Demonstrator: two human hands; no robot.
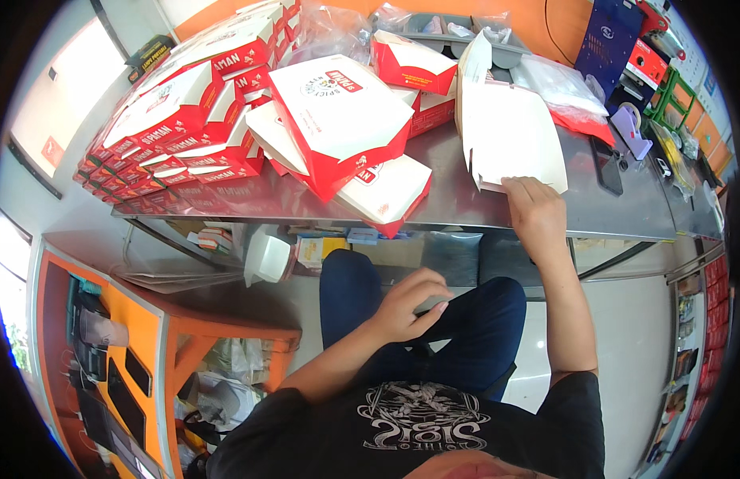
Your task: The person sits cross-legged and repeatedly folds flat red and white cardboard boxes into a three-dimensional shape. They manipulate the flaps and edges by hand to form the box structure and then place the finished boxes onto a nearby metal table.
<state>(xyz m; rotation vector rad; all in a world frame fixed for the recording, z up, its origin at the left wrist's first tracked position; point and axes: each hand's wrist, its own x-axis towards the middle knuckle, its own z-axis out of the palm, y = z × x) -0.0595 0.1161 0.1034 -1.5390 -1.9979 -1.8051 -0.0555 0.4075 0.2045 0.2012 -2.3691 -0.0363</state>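
My right hand (534, 209) pinches the near edge of an unfolded cardboard food box (513, 135), whose plain white inner face is turned up. That box rests at the front of the metal table (448, 191), with more flat box blanks (475, 57) standing up behind its left side. Over my lap hovers my left hand (412, 305), thumb and fingers curved apart. A grey patch shows between them; I cannot tell whether it is a held thing. To the left, a closed red-and-white food box (343, 102) leans on another (385, 188) near the table's edge.
Folded boxes (178, 114) are stacked on the left of the table. Behind stand a grey compartment tray (430, 27) and plastic bags (555, 84). A phone (606, 164) and a purple tape dispenser (631, 129) lie right. An orange cabinet (226, 323) stands to my left.
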